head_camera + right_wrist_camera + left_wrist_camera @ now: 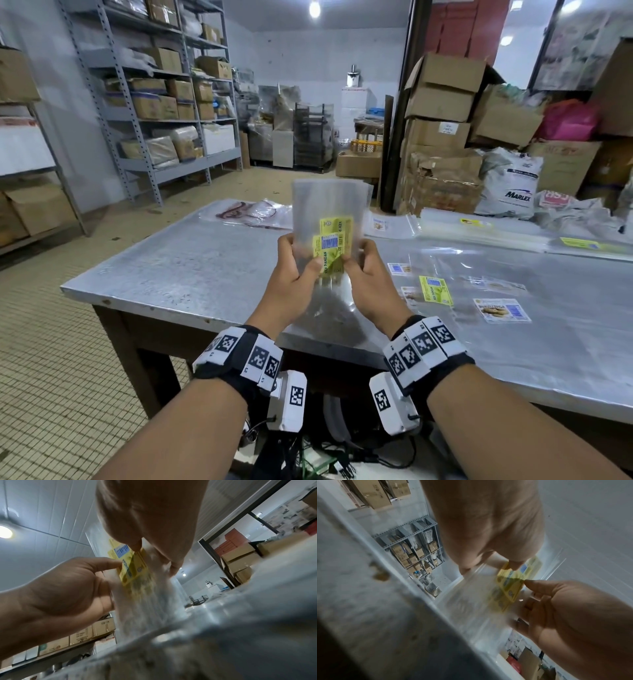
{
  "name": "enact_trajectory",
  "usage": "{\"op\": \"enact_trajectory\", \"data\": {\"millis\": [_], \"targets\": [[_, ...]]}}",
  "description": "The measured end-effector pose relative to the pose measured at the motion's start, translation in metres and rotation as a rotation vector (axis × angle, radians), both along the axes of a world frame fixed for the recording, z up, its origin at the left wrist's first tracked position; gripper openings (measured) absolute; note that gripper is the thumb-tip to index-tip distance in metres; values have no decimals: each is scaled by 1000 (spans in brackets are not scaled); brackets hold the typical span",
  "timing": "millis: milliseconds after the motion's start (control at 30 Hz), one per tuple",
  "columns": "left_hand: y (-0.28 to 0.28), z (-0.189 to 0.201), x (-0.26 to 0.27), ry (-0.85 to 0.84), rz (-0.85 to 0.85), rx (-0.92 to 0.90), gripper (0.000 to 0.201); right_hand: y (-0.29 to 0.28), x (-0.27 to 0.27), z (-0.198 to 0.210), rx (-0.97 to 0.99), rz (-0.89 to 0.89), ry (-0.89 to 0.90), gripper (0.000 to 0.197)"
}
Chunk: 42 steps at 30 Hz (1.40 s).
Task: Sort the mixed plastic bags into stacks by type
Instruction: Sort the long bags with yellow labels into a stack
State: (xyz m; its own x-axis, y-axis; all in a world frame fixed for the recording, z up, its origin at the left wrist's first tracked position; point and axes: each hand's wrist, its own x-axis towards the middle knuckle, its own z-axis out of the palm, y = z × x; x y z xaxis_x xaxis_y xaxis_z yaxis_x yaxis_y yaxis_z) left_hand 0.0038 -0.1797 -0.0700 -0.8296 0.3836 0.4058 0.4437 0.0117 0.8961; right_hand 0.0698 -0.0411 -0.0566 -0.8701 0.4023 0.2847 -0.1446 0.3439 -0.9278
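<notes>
Pinched upright between the left hand (298, 270) and right hand (371, 274), a bundle of clear green-labelled bags (330, 219) is held above the metal table (178, 267), thumbs on its labels. Several loose labelled bags (435, 291) just right of the hands remain unsorted; stacks (479, 229) are judged formed along the far edge.

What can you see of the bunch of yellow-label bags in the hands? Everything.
The bunch of clear bags is thin, glossy, see-through plastic, several sheets fanned slightly at the top edge. At least two overlapping yellow labels with blue barcode patches show, one reading "PANDAN". It stands roughly upright over the metal table; its lower edge looks to meet the tabletop. The left hand and right hand each hold a side, thumbs pinching near the labels.
</notes>
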Motion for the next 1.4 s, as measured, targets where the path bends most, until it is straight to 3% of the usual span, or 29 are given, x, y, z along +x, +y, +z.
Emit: {"op": "enact_trajectory", "data": {"millis": [233, 433, 667, 1000, 1200, 1300, 1400], "targets": [[4, -7, 1, -3, 35, -9, 15, -1, 4, -7, 29, -3, -14, 12], [6, 12, 3, 12, 3, 105, 23, 1, -4, 4, 25, -21, 111, 2], [5, -4, 8, 11, 22, -1, 23, 5, 2, -10, 56, -32, 14, 9], [14, 0, 11, 34, 37, 35, 23, 15, 7, 0, 116, -6, -38, 11], [19, -11, 12, -70, 22, 80, 20, 57, 18, 20, 402, -96, -269, 20], [21, -18, 11, -127, 8, 125, 19, 98, 22, 27, 599, -256, -506, 23], [22, -20, 10, -136, -13, 131, 19, 132, 30, 34, 757, -304, -739, 34]]}}
